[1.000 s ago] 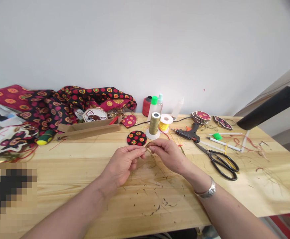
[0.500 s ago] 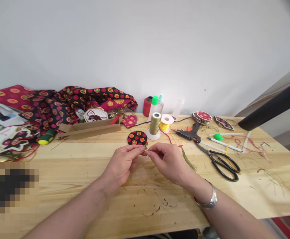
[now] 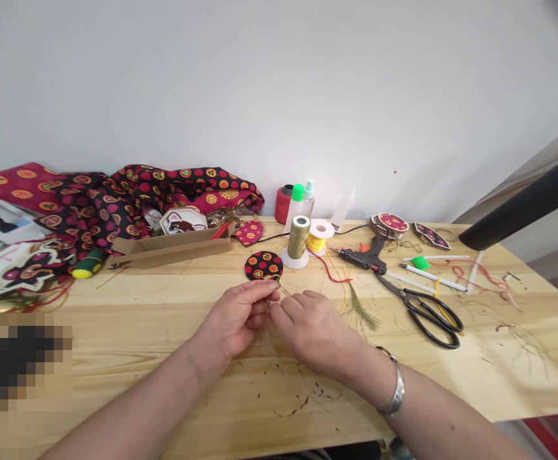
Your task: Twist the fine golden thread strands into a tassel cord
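Observation:
My left hand (image 3: 238,316) and my right hand (image 3: 314,329) meet over the middle of the wooden table (image 3: 163,358). Both pinch fine gold thread (image 3: 279,292) between thumb and fingertips, the hands touching each other. My right hand is turned palm down, with a silver bracelet on its wrist. Just beyond my fingers lies a round black fabric disc with red dots (image 3: 263,265). A gold thread spool (image 3: 299,239) and a yellow thread spool (image 3: 318,237) stand behind the disc. A small greenish tassel (image 3: 362,310) lies right of my right hand.
Black scissors (image 3: 427,310), a black glue gun (image 3: 365,257), pens and red thread scraps lie on the right. Patterned fabric (image 3: 116,198) and a cardboard tray (image 3: 173,246) fill the back left. Bottles (image 3: 300,199) and a red spool stand by the wall. Thread clippings litter the table.
My right hand has drawn in toward the left hand and rolled palm down. The loop of gold thread seen earlier has tightened to the pinch point. The tassel now lies uncovered on the table.

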A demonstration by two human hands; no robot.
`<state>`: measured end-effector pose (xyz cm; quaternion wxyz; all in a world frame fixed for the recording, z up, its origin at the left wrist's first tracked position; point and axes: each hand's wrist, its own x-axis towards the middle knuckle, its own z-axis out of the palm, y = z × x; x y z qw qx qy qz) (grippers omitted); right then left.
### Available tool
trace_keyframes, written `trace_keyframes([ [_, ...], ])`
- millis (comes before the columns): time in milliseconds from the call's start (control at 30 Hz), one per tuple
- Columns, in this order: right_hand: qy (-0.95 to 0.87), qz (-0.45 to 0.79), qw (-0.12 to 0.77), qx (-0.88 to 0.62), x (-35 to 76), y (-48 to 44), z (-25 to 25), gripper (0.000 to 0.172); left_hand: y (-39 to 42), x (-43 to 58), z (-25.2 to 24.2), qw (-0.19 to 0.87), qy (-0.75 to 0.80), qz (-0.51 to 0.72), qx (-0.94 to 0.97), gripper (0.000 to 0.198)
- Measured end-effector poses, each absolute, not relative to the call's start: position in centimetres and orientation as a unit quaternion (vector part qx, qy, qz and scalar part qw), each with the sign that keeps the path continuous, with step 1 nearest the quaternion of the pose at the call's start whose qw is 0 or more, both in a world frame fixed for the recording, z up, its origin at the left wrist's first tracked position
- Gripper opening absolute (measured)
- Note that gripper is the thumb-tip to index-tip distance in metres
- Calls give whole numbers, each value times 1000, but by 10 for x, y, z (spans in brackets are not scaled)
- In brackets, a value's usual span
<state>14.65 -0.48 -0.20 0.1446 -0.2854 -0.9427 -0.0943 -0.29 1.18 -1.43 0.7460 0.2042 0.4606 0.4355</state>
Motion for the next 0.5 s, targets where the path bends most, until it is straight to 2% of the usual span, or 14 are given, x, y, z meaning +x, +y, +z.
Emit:
trace_keyframes([
  [100, -929, -27, 209, -304, 149, -2, 5, 18, 12, -2, -13, 750, 447, 444, 204, 11],
  [233, -824, 105, 365, -420, 154, 8, 8, 14, 11, -2, -11, 733, 455, 450, 230, 10],
  [500, -727, 298, 411, -462, 152, 20, 2, 8, 7, 2, -7, 713, 488, 419, 280, 12],
])
